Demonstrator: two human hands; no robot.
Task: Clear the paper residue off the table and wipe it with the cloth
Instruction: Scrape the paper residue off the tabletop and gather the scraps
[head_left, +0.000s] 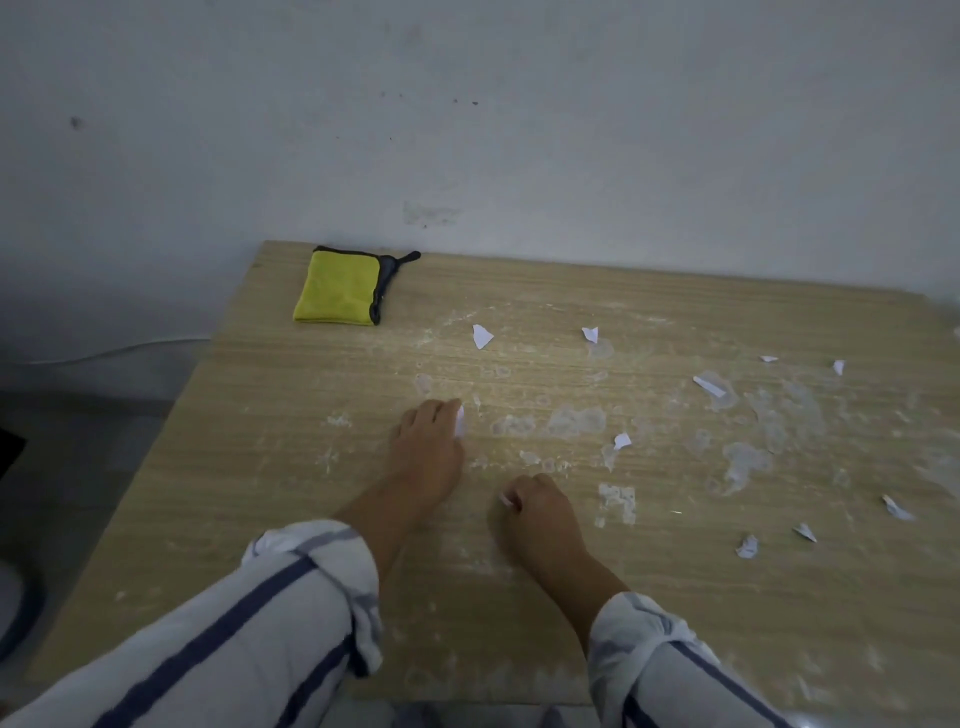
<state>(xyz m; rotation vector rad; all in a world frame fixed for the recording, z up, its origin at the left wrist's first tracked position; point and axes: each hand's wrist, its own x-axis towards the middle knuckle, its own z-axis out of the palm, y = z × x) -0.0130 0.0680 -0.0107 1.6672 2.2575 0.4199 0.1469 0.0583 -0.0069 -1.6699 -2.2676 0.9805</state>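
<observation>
A pale wood-grain table (291, 467) stands against a grey-white wall (467, 130), its top streaked with whitish dried residue patches (576, 421). The left hand (428, 447) lies palm down near the table's middle, fingers curled together, with a small white paper scrap (460, 422) pinched at the fingertips on the hand's 2 o'clock side. The right hand (537, 512), just at 4 o'clock from the left one, is closed into a loose fist; a second white paper sliver (506, 500) pokes out at its 10 o'clock edge, held between thumb and fingers. Both wrists come out of rolled white sleeves with dark blue stripes (291, 597).

More torn white paper bits are strewn over the tabletop beyond the hands: one (481, 336) at 1 o'clock from the left hand, another (590, 334) farther right, one (622, 441) at 2 o'clock from the right hand, and several (709, 386) towards the table's right side, well apart from both hands.

The folded yellow microfibre cloth with a dark grey edge (340, 288) lies flat at the table's far left corner, at 11 o'clock from the left hand, well apart from the fingers and untouched
</observation>
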